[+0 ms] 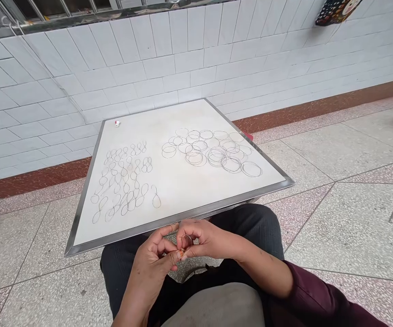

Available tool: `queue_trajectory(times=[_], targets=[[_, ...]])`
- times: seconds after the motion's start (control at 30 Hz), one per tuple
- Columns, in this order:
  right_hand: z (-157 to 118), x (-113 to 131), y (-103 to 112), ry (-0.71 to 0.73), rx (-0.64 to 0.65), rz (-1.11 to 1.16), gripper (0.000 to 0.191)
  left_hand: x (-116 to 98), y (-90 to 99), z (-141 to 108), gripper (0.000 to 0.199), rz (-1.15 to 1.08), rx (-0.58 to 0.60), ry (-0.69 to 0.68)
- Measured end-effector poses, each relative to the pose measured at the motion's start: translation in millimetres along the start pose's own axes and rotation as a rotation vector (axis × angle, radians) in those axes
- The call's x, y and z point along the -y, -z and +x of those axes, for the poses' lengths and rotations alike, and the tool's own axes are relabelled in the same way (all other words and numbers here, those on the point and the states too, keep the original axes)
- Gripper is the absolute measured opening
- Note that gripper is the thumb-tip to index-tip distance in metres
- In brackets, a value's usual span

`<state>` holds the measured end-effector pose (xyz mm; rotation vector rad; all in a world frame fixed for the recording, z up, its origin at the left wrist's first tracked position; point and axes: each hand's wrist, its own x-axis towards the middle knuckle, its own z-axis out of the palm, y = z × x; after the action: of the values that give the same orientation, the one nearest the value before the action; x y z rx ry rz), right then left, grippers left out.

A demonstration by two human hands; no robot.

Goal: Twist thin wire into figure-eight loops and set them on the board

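Observation:
Close to my lap, just in front of the table edge, my left hand and my right hand meet fingertip to fingertip. Both pinch a thin wire loop, whose curve shows between the right fingers. The exact point of the pinch is partly hidden by the thumbs. On the white table, several thin wire rings lie overlapping on the right. To the left rest several wires twisted into figure-eight shapes, in loose rows.
Grey metal edging frames the table. A small white and red object sits at its far left corner. Behind stands a white tiled wall with a barred window. A patterned bag hangs at upper right.

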<state>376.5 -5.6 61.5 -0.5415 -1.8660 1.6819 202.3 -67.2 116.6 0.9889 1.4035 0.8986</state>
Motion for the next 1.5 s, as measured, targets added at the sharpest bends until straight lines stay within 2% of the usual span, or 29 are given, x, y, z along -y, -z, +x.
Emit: queue_trajectory(times=[0.1,0.2,0.43,0.7,0.87,0.97,1.07,1.17,1.37,1.5], targets=[[-1.3,6.1,-1.2,0.035,-0.029,-0.216,0.013,3.4,-0.3,1.1,0.049,0.054,-0.041,-0.042],[-1.9,6.3,-3.4,0.042,-0.047,-0.32,0.011,9.3,-2.0,2.2,0.052,0.137,-0.1,-0.091],[-2.4,1.6,0.7,0.008,-0.026,-0.246,0.02,18.0,-5.2,1.4,0.048,0.2,-0.117,-0.14],[-0.6,-7.8,1.3,0.088,-0.028,-0.26,0.015,20.2,-0.5,4.2,0.039,0.243,-0.037,-0.126],[0.4,-12.4,0.5,0.076,-0.049,-0.287,0.017,26.2,3.4,8.4,0.032,0.31,0.019,-0.164],[-0.6,-13.6,2.8,0.07,-0.041,-0.263,0.019,31.0,3.2,8.2,0.041,0.283,0.051,-0.174],[-2.0,-12.7,4.5,0.075,-0.03,-0.236,0.021,33.3,1.0,5.9,0.053,0.235,0.018,-0.175],[-2.3,-10.7,3.7,0.081,-0.05,-0.242,0.019,32.5,0.7,4.4,0.052,0.207,-0.016,-0.185],[-1.0,-10.9,1.6,0.093,-0.065,-0.281,0.013,32.2,10.7,6.7,0.054,0.343,0.109,-0.208],[-1.7,-11.9,2.4,0.093,-0.045,-0.278,0.014,32.7,13.3,8.2,0.056,0.372,0.132,-0.177]])
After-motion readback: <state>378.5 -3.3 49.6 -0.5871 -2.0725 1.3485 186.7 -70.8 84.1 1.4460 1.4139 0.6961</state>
